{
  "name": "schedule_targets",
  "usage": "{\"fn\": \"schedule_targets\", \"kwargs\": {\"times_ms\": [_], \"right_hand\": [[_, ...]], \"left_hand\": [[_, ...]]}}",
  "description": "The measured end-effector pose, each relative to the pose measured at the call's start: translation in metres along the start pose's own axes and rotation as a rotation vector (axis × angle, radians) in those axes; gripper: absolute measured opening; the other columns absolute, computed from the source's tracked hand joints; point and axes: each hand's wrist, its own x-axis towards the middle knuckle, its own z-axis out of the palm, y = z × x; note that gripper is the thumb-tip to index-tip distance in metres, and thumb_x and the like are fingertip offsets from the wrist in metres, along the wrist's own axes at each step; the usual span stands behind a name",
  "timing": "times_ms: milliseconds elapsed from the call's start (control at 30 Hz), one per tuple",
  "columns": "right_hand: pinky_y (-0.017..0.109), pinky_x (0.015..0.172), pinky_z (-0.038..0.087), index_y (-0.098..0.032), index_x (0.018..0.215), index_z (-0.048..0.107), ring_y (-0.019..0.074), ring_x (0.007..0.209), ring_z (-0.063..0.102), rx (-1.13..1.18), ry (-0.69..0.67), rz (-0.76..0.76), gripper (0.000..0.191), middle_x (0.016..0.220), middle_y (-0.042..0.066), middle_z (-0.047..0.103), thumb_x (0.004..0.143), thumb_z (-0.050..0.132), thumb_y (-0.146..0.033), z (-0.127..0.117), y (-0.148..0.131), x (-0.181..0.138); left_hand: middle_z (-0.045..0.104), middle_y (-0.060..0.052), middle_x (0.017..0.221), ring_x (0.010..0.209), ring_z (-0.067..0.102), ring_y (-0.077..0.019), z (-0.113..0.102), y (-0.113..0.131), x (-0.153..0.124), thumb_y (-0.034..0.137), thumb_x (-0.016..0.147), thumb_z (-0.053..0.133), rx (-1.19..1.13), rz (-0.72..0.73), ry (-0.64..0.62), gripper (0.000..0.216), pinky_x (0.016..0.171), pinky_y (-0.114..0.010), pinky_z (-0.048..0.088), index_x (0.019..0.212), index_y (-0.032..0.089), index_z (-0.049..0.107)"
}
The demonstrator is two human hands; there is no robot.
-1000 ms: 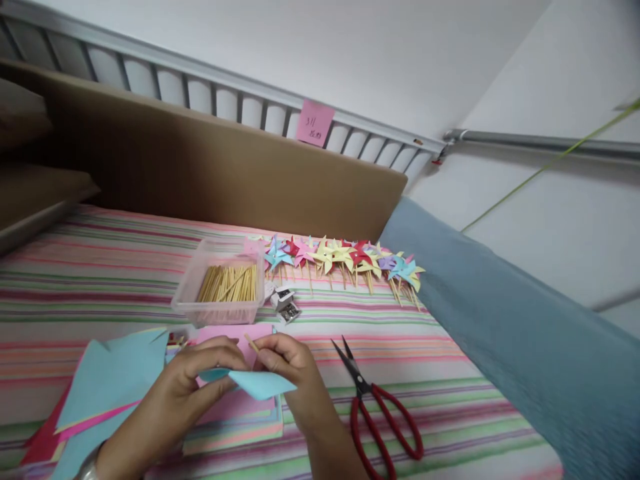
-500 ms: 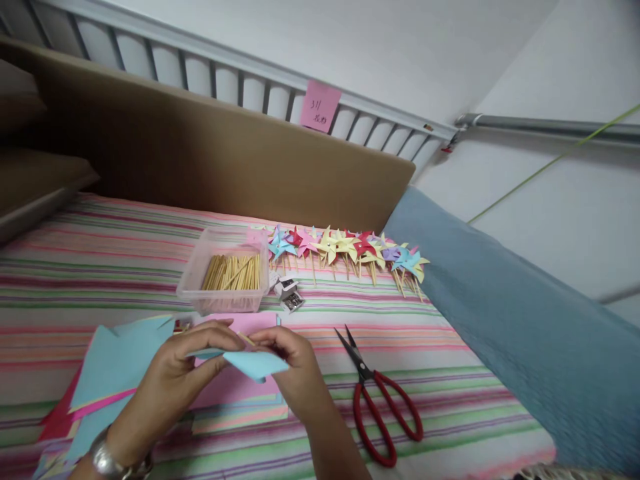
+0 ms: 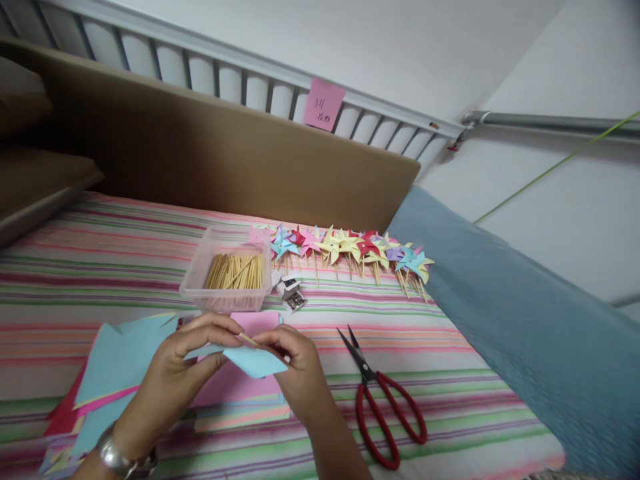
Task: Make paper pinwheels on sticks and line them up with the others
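Note:
Between both hands is a light blue paper pinwheel [image 3: 254, 362], its blades partly covered by my fingers. My left hand [image 3: 193, 357] is closed on its left side, thumb below and fingers above. A short end of a thin wooden stick [image 3: 248, 339] shows at the top of the paper, and my right hand [image 3: 295, 357] pinches there, closed on the stick. Most of the stick is hidden. Beneath the hands lies a stack of pink paper [image 3: 235, 387]. Scissors with red handles [image 3: 373, 387] lie open to the right of my right hand.
A clear plastic box [image 3: 193, 287] of wooden sticks stands behind my hands, beside small open boxes of metal pins [image 3: 293, 297]. Finished pinwheels [image 3: 345, 247] lie in a row along a cardboard panel [image 3: 250, 160]. Cut blue sheets [image 3: 120, 353] are at left on the striped cloth [image 3: 475, 413].
Both hands keep their hold on the pinwheel and stick. The blue paper has tilted slightly, and the view has shifted a little, moving the surroundings rightward.

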Motion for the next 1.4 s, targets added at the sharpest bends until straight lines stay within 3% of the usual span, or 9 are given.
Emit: {"fn": "schedule_targets", "kwargs": {"times_ms": [300, 600, 1000, 1400], "right_hand": [[0.02, 0.057, 0.043, -0.022, 0.076, 0.075, 0.0115, 0.061, 0.056, 0.037, 0.02, -0.029, 0.007, 0.066, -0.001, 0.063, 0.072, 0.069, -0.021, 0.0017, -0.0033, 0.0009], [0.018, 0.055, 0.043, -0.023, 0.078, 0.075, 0.0099, 0.061, 0.057, 0.057, 0.016, -0.028, 0.013, 0.066, -0.002, 0.062, 0.072, 0.067, -0.014, 0.0016, 0.0001, 0.0001], [0.018, 0.056, 0.042, -0.022, 0.075, 0.074, 0.0097, 0.061, 0.057, 0.05, 0.022, -0.038, 0.01, 0.065, -0.003, 0.063, 0.071, 0.068, -0.015, 0.0021, 0.0, 0.0007], [0.019, 0.059, 0.044, -0.021, 0.076, 0.076, 0.0117, 0.063, 0.059, 0.036, 0.054, -0.037, 0.013, 0.065, -0.001, 0.064, 0.069, 0.069, -0.013, 0.0028, -0.0021, 0.0006]], "left_hand": [[0.068, -0.003, 0.087, 0.089, 0.06, -0.0208, -0.0005, -0.0003, 0.0012, 0.021, 0.078, 0.062, -0.015, 0.005, -0.064, 0.009, 0.082, -0.03, 0.043, 0.076, 0.026, 0.071], [0.066, 0.003, 0.091, 0.094, 0.059, -0.0139, -0.0014, -0.0026, 0.0001, 0.018, 0.081, 0.059, 0.019, 0.021, -0.108, 0.013, 0.087, -0.024, 0.039, 0.08, 0.029, 0.067], [0.066, 0.003, 0.091, 0.096, 0.058, -0.0134, -0.0003, -0.0034, -0.0001, 0.02, 0.081, 0.059, 0.018, 0.016, -0.105, 0.012, 0.088, -0.023, 0.038, 0.081, 0.03, 0.066], [0.068, 0.0, 0.088, 0.099, 0.059, -0.0187, -0.0002, 0.0, 0.0, 0.019, 0.078, 0.063, 0.007, 0.0, -0.08, 0.011, 0.09, -0.029, 0.041, 0.077, 0.027, 0.069]]}}
